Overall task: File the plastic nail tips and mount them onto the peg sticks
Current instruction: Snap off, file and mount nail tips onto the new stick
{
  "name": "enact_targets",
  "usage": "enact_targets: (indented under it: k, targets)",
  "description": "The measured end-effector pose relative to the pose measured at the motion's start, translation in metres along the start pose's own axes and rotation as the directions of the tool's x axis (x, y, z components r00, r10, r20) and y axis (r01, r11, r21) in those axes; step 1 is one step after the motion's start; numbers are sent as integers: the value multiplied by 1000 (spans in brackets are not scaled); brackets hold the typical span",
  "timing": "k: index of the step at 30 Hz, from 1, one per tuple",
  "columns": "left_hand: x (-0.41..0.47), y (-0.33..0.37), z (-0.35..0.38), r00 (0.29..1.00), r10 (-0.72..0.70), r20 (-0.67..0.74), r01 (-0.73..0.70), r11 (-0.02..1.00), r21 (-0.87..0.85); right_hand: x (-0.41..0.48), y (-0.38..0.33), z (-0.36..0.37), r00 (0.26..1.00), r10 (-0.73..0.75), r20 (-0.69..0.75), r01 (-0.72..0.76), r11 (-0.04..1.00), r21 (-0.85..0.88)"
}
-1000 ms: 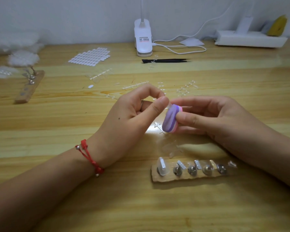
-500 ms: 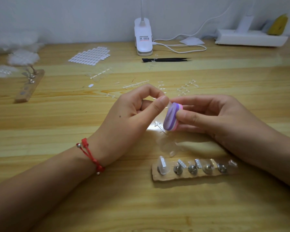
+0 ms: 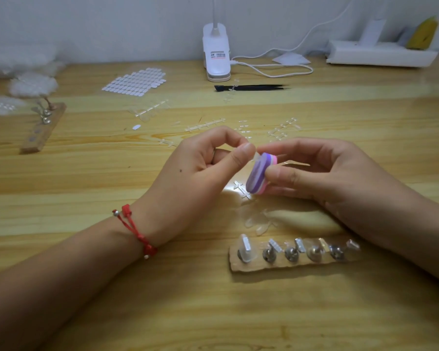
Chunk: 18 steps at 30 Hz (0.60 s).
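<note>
A: Pinching the tip (image 3: 255, 156) so finely looks risky; the left hand (image 3: 200, 171) has only thumb and forefinger on it; the right hand (image 3: 322, 173) grips the file (image 3: 260, 174) between thumb and curled fingers, set against the tip.

B: Agreed; I judge a hard stroke could flick the clear tip out of that pinch; it would be hard to spot among the sprues (image 3: 205, 125) beyond the hands; a slanted stroke might leave its edge uneven.

A: And the board (image 3: 289, 266) just below the right hand?

B: The peg (image 3: 245, 248) nearest the left hand seems to carry a tip; the others look bare; a dropped wrist could knock them askew.

A: The surface?

B: A glossy wooden table (image 3: 213, 312); loose tips (image 3: 259, 221) lie between the hands and the board; far beyond the hands a lamp (image 3: 216, 54), tweezers (image 3: 251, 87), a sheet (image 3: 136, 81) and a strip (image 3: 380, 54) sit by a pale wall (image 3: 86, 26).
</note>
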<state>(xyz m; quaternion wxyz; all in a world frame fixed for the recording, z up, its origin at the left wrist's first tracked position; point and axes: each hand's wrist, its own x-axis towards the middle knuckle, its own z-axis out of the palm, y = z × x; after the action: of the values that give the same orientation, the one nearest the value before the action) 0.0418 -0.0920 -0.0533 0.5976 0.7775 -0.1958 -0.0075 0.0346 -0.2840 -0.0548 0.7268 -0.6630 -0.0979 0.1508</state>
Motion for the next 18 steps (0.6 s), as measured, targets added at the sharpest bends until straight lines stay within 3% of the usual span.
enact_targets:
  k: [18]
  targets:
    - [1, -1, 0, 997, -77, 21, 78, 996, -52, -4, -4, 8, 996, -61, -59, 56, 995, -78]
